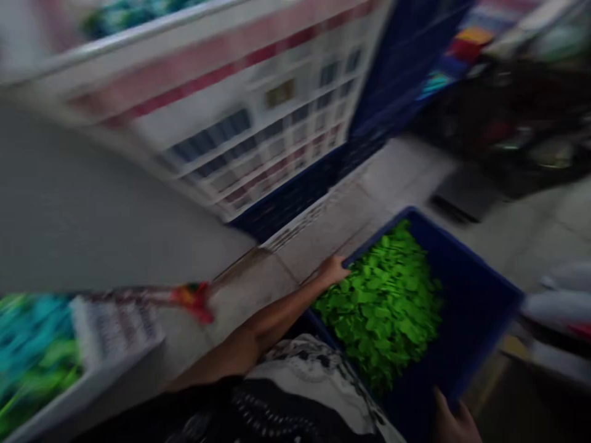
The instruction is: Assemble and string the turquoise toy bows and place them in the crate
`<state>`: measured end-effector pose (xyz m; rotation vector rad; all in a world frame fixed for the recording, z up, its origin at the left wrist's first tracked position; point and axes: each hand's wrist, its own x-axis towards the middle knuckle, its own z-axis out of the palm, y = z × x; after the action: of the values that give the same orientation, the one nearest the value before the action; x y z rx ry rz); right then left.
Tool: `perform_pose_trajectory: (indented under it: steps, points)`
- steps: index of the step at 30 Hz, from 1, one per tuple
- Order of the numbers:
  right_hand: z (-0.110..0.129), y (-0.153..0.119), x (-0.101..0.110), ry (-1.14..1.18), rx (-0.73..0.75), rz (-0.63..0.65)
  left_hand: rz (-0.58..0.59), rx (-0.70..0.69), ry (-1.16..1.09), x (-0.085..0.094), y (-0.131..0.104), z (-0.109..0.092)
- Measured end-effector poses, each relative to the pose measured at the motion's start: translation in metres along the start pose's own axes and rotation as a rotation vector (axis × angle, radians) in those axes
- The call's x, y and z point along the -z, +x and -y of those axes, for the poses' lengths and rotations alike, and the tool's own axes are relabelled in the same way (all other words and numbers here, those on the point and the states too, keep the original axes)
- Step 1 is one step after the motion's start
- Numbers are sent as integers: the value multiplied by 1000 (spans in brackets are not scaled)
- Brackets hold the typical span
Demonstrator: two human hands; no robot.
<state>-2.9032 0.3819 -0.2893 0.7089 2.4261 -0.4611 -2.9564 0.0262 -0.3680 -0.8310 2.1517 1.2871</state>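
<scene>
A dark blue plastic crate [466, 307] is held in front of my body, with a heap of bright green leafy vegetables [388, 301] filling its left half. My left hand [334, 271] grips the crate's left rim near the leaves, fingers wrapped over the edge. At the near right rim my right hand [455, 421] shows only in part at the bottom of the view; its thumb and fingers close on the crate wall. Both hands touch only the crate.
White crates [277, 123] stand stacked ahead, with a dark blue crate [392, 67] beyond. At lower left a white crate [115, 332] holds green produce. A grey panel [92, 203] juts in at left. Pale paving [323, 227] runs between. The view is blurred.
</scene>
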Motion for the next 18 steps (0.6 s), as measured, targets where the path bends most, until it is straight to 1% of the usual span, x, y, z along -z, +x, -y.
perform_pose_trajectory:
  steps: [1, 2, 4, 6, 8, 10, 11, 12, 14, 16, 18]
  points:
    - [3, 9, 7, 43, -63, -107, -14, 1, 9, -5, 3, -8]
    - [5, 19, 18, 88, -96, -186, -29, -4, 15, -13, 6, -18]
    - [0, 43, 47, 167, -66, -256, -50, -13, 16, -37, 13, -43]
    - [-16, 75, 78, 217, 11, -277, -72, -20, 2, -71, 18, -70]
    - [-36, 115, 102, 273, 61, -261, -105, -23, -30, -107, 24, -92]
    - [-47, 161, 115, 354, 109, -212, -151, -21, -71, -136, 35, -106]
    - [-47, 185, 118, 392, 140, -189, -178, -18, -91, -145, 45, -111]
    - [-43, 208, 120, 418, 174, -175, -206, -14, -108, -151, 57, -117]
    - [-21, 253, 122, 444, 233, -180, -255, -8, -137, -151, 90, -131]
    - [16, 293, 127, 459, 271, -177, -283, -9, -160, -140, 134, -152]
    - [60, 326, 135, 473, 279, -161, -288, -15, -178, -120, 182, -181]
